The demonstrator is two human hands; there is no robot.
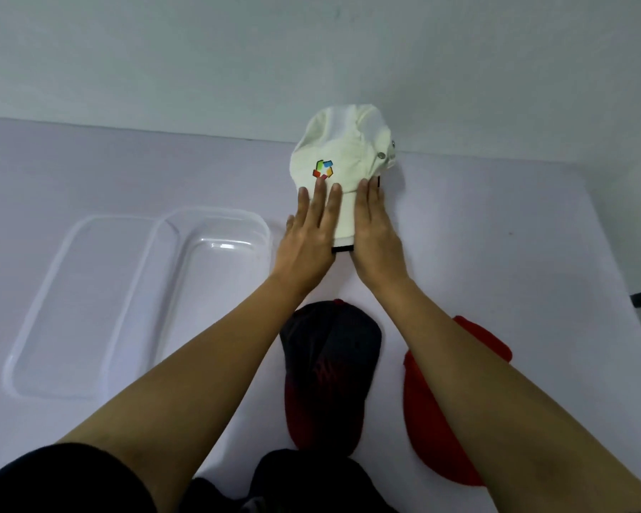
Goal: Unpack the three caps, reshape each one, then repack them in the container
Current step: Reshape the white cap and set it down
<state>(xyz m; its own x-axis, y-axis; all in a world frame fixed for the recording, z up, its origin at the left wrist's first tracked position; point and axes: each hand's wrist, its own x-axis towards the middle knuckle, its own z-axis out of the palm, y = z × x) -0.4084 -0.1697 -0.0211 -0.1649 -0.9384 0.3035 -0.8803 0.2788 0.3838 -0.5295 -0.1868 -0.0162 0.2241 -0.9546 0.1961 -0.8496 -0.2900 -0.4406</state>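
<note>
A cream cap with a coloured logo lies at the far middle of the white table, its brim toward me. My left hand lies flat on the left side of the brim, fingers spread and reaching the crown. My right hand presses flat on the brim's right side. A dark navy and red cap rests nearer me between my forearms. A bright red cap lies to its right, partly hidden by my right forearm. The clear plastic container stands left of the cream cap.
The container's clear lid lies flat beside it on the left. A pale wall runs along the table's far edge. The table's right edge slants off at the right. My dark-clothed lap shows at the bottom.
</note>
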